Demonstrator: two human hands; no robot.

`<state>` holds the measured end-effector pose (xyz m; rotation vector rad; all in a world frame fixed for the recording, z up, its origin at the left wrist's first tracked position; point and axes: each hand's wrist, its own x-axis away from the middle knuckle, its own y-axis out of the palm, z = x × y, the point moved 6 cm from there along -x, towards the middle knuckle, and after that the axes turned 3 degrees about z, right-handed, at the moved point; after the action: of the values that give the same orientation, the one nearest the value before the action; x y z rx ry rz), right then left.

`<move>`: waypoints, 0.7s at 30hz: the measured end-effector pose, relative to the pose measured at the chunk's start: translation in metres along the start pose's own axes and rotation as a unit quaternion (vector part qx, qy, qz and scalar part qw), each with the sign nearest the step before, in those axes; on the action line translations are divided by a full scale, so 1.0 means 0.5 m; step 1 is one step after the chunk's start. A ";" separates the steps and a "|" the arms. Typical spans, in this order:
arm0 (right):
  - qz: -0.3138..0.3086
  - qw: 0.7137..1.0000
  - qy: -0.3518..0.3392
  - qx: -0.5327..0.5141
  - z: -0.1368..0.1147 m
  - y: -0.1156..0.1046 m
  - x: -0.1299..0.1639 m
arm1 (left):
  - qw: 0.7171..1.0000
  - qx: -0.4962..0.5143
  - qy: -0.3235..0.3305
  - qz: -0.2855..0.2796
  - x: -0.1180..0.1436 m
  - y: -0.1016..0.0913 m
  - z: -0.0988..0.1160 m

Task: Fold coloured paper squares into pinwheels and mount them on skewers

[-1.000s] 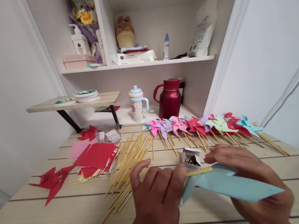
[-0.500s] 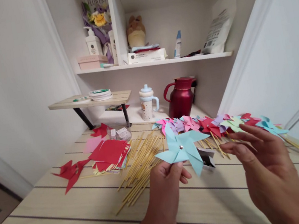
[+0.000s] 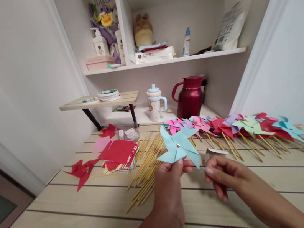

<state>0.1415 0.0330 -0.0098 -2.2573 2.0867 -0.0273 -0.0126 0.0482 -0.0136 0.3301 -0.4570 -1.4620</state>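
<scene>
My left hand (image 3: 169, 183) pinches a light-blue paper pinwheel (image 3: 176, 152) by its lower edge, with a shiny pin at its centre. No stick shows on it. Just to its right, my right hand (image 3: 225, 175) is closed, thumb against curled fingers; whatever they may hold is too small to make out. Behind that hand stands a small open box (image 3: 216, 151), partly hidden. A bundle of wooden sticks (image 3: 146, 169) lies beyond my left hand.
Finished pinwheels on sticks (image 3: 251, 126) lie along the right back. To the left are a stack of red paper squares (image 3: 119, 152), a folded red pinwheel (image 3: 81, 170) and a clear box (image 3: 130, 134). A red jug (image 3: 190, 98) and a cup (image 3: 155, 107) stand behind.
My right hand has moved left and down from beside the finished pinwheels, its fingers going from spread to closed. The light-blue pinwheel stays in my left hand. The view has shifted slightly.
</scene>
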 end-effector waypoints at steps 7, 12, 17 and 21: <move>-0.142 0.987 0.066 -0.025 0.054 0.094 0.014 | 0.999 0.033 -0.024 0.020 0.002 -0.002 0.001; -0.166 0.983 0.074 0.014 0.073 0.128 0.017 | 0.992 0.115 -0.057 0.018 0.007 0.012 0.006; -0.124 0.986 0.108 0.021 0.089 0.125 0.007 | 0.991 0.122 -0.051 0.004 0.005 0.016 0.009; -0.130 0.985 0.112 0.013 0.079 0.126 0.009 | 0.996 0.059 -0.068 0.012 0.002 0.005 -0.001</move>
<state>0.0814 0.0253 -0.0531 -2.6006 1.8518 -0.3335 -0.0101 0.0473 -0.0129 0.3186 -0.6571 -1.4421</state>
